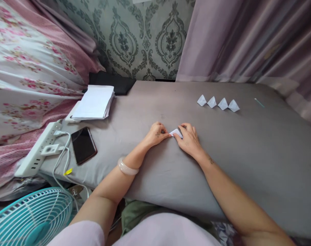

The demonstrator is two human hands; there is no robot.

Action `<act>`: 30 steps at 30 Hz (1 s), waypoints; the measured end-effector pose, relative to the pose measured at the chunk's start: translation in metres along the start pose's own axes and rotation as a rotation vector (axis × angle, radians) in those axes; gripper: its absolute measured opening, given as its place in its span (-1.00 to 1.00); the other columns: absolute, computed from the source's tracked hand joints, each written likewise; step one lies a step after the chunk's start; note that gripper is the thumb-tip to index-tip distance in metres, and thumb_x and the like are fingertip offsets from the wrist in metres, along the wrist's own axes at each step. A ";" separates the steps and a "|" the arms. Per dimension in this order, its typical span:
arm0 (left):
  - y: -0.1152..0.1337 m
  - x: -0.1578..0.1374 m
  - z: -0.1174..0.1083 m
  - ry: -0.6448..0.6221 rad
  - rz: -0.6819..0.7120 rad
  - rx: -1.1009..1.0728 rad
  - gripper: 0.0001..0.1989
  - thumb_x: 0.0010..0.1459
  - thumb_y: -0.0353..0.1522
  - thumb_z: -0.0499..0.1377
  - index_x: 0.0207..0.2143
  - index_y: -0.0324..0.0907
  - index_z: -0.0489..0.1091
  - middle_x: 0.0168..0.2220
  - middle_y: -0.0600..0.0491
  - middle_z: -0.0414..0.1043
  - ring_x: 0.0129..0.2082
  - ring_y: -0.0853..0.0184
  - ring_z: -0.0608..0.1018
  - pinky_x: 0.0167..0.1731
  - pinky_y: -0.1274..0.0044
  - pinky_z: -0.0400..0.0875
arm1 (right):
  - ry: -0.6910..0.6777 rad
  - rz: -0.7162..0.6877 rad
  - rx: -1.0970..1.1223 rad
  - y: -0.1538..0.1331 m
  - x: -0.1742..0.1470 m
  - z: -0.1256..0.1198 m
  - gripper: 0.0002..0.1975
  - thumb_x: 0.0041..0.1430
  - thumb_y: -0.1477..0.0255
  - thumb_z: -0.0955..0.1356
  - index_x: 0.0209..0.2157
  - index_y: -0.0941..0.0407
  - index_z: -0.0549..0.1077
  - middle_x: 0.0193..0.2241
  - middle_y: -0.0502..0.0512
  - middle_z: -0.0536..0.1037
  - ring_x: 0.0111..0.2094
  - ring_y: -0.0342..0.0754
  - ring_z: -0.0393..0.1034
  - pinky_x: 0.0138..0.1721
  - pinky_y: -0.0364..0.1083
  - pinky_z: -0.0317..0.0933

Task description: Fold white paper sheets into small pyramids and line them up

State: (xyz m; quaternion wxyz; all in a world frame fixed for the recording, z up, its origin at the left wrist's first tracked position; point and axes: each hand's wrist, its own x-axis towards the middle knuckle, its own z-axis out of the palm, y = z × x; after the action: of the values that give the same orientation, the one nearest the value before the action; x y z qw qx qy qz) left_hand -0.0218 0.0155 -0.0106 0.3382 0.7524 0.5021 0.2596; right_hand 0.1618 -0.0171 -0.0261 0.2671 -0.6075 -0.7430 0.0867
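Note:
A small folded piece of white paper (176, 132) lies on the grey cloth surface between my two hands. My left hand (157, 133) pinches its left corner with thumb and fingertips. On the other side, my right hand (188, 136) grips the paper's right part, thumb at the near edge and fingers curled at the far edge. Further back to the right, several folded white paper pieces (222, 104) with pointed tops stand in a row. Fingers cover part of the paper in my hands, so its full shape is hidden.
A stack of white paper sheets (94, 102) lies at the back left, with a dark phone (83, 145) nearer. A power strip (40, 150) with cables edges the left side above a teal fan (34, 218). A thin stick (259, 102) lies far right.

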 end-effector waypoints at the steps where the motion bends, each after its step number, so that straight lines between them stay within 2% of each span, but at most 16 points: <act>1: 0.000 0.000 0.000 -0.004 0.013 0.000 -0.83 0.02 -0.29 0.30 -0.46 -0.24 0.50 -0.31 0.00 0.32 -0.26 0.35 0.38 -0.16 0.50 0.32 | -0.020 -0.012 -0.018 0.000 -0.001 -0.001 -0.65 0.18 0.26 0.27 -0.06 0.12 0.45 -0.03 0.28 0.37 -0.03 0.17 0.27 -0.03 0.15 0.20; 4: -0.001 0.000 0.000 -0.020 0.043 0.011 -0.80 0.02 -0.26 0.29 -0.45 -0.24 0.50 -0.29 -0.01 0.33 -0.25 0.34 0.39 -0.16 0.50 0.33 | -0.054 -0.007 0.026 0.000 -0.002 -0.005 -0.71 0.16 0.28 0.29 -0.13 0.09 0.47 -0.07 0.21 0.42 -0.07 0.12 0.29 -0.05 0.11 0.20; 11: -0.001 -0.001 0.001 -0.035 0.096 0.035 -0.79 0.00 -0.25 0.29 -0.43 -0.23 0.48 -0.27 0.00 0.34 -0.29 0.37 0.40 -0.22 0.53 0.33 | -0.113 0.137 0.300 -0.008 -0.003 -0.018 -0.78 0.03 0.33 0.38 -0.25 0.06 0.36 -0.25 0.05 0.51 -0.20 0.00 0.38 -0.13 0.02 0.20; 14: 0.003 -0.004 0.000 -0.008 0.089 0.028 -0.73 -0.01 -0.26 0.29 -0.27 -0.22 0.45 -0.28 0.03 0.39 -0.31 0.39 0.40 -0.24 0.54 0.33 | -0.118 0.129 0.414 -0.013 -0.005 -0.021 -0.82 0.07 0.33 0.35 -0.26 0.05 0.35 -0.32 0.00 0.53 -0.31 -0.07 0.40 -0.24 -0.05 0.22; 17: 0.010 -0.006 -0.001 -0.050 0.098 -0.058 -0.70 0.08 -0.25 0.22 -0.15 -0.19 0.43 -0.29 0.05 0.45 -0.36 0.41 0.42 -0.29 0.57 0.32 | -0.056 0.068 0.448 -0.016 -0.005 -0.024 -0.84 0.10 0.32 0.33 -0.27 0.05 0.36 -0.30 0.02 0.53 -0.27 -0.07 0.40 -0.21 -0.05 0.23; 20: 0.018 -0.008 -0.002 -0.068 0.150 -0.103 -0.80 0.14 -0.29 0.16 -0.22 -0.18 0.48 -0.30 0.05 0.50 -0.34 0.41 0.45 -0.28 0.57 0.31 | 0.020 0.027 0.495 -0.018 -0.005 -0.028 -0.83 0.10 0.29 0.33 -0.28 0.06 0.40 -0.30 0.03 0.53 -0.25 -0.07 0.39 -0.16 -0.04 0.24; 24: 0.026 -0.008 -0.003 -0.003 0.178 -0.179 -0.84 0.13 -0.30 0.18 -0.31 -0.19 0.49 -0.32 0.05 0.52 -0.30 0.39 0.47 -0.25 0.56 0.30 | 0.078 0.077 0.628 -0.020 -0.003 -0.036 -0.72 0.04 0.26 0.38 -0.20 0.07 0.47 -0.32 0.05 0.55 -0.28 -0.07 0.40 -0.15 -0.04 0.27; 27: 0.030 -0.010 -0.003 0.035 0.170 -0.283 -0.80 0.08 -0.25 0.23 -0.39 -0.22 0.48 -0.41 0.05 0.48 -0.38 0.41 0.43 -0.29 0.56 0.30 | 0.055 0.040 0.716 -0.022 -0.001 -0.041 -0.78 0.06 0.24 0.38 -0.31 0.07 0.53 -0.33 0.06 0.55 -0.27 -0.08 0.40 -0.18 -0.05 0.26; 30: 0.030 -0.012 -0.003 -0.004 0.142 -0.395 -0.76 0.00 -0.23 0.29 -0.46 -0.25 0.46 -0.50 0.09 0.41 -0.45 0.45 0.38 -0.34 0.57 0.29 | 0.030 0.008 0.732 -0.022 -0.001 -0.045 -0.81 0.09 0.27 0.36 -0.43 0.08 0.54 -0.42 0.04 0.54 -0.34 -0.10 0.38 -0.25 -0.07 0.25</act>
State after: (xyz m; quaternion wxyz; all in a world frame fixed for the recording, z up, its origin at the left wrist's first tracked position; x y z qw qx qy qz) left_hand -0.0106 -0.0031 0.0140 0.4610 0.7055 0.3866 0.3745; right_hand 0.1657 -0.0326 0.0218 0.4775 -0.4759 -0.6561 0.3391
